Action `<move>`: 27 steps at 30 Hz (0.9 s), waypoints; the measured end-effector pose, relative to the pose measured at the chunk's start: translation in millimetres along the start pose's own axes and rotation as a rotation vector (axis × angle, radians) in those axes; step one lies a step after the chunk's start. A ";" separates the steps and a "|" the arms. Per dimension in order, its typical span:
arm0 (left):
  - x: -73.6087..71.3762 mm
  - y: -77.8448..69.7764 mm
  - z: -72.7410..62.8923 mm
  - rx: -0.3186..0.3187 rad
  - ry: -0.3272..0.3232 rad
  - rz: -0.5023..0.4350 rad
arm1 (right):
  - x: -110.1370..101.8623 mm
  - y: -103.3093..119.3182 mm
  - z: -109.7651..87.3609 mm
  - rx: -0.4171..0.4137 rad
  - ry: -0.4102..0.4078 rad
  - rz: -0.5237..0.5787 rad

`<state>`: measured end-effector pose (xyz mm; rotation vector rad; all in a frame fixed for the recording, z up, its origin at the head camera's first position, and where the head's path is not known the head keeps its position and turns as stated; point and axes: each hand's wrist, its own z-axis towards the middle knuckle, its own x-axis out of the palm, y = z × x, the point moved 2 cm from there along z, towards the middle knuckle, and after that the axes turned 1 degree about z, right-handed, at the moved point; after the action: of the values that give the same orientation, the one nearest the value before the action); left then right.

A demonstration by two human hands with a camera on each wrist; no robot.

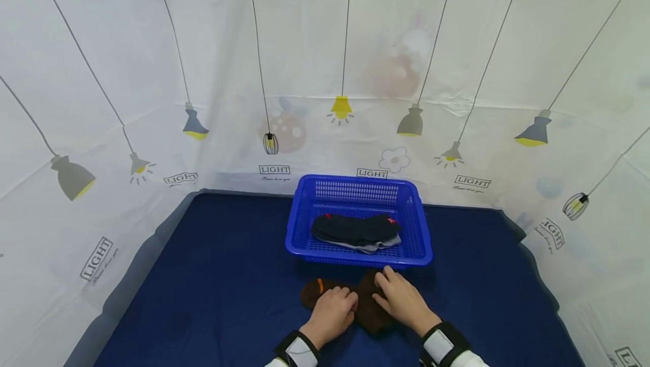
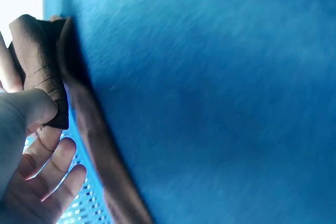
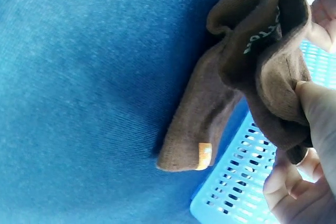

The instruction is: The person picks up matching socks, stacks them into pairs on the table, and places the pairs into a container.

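Note:
Brown socks (image 1: 374,319) lie on the dark blue cloth just in front of the basket, one part stretching left with an orange mark (image 1: 320,285). My left hand (image 1: 332,311) pinches a folded edge of the brown fabric (image 2: 41,59) between thumb and fingers. To its right, my right hand (image 1: 403,301) pinches the sock's opening (image 3: 283,85), thumb on the outer side. Pale lettering shows inside that opening in the right wrist view. Below it the flat sock end (image 3: 189,135) with its orange tab points away from the hands.
A blue plastic basket (image 1: 355,260) stands right behind the hands. In it lie dark socks (image 1: 355,230) with red marks, over a grey one (image 1: 370,247). A white curtain (image 1: 315,62) printed with lamps surrounds the blue cloth (image 1: 228,276) at the back and sides.

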<state>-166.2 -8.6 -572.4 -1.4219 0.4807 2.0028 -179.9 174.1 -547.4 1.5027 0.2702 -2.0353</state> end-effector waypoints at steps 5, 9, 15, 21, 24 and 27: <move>-14.5 7.9 3.0 -0.001 -0.021 0.002 | -5.6 5.2 5.6 -0.032 -0.057 0.006; -30.6 16.0 4.6 -0.005 -0.048 -0.003 | -9.9 10.4 12.9 -0.044 -0.090 0.020; -53.9 30.9 4.9 -0.025 -0.087 -0.010 | -14.5 20.5 26.4 -0.011 -0.058 0.042; -71.2 42.3 0.8 -0.021 -0.116 -0.021 | -14.0 32.6 32.8 0.001 -0.043 0.097; -75.6 47.6 -3.7 -0.022 -0.107 -0.029 | -11.9 38.2 34.2 0.008 -0.020 0.126; -79.1 52.8 -8.5 -0.028 -0.099 -0.038 | -9.9 43.0 35.2 0.006 -0.017 0.137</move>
<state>-178.4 -74.9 -504.8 -1.3319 0.3814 2.0456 -182.0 125.6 -518.6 1.4652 0.1504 -1.9414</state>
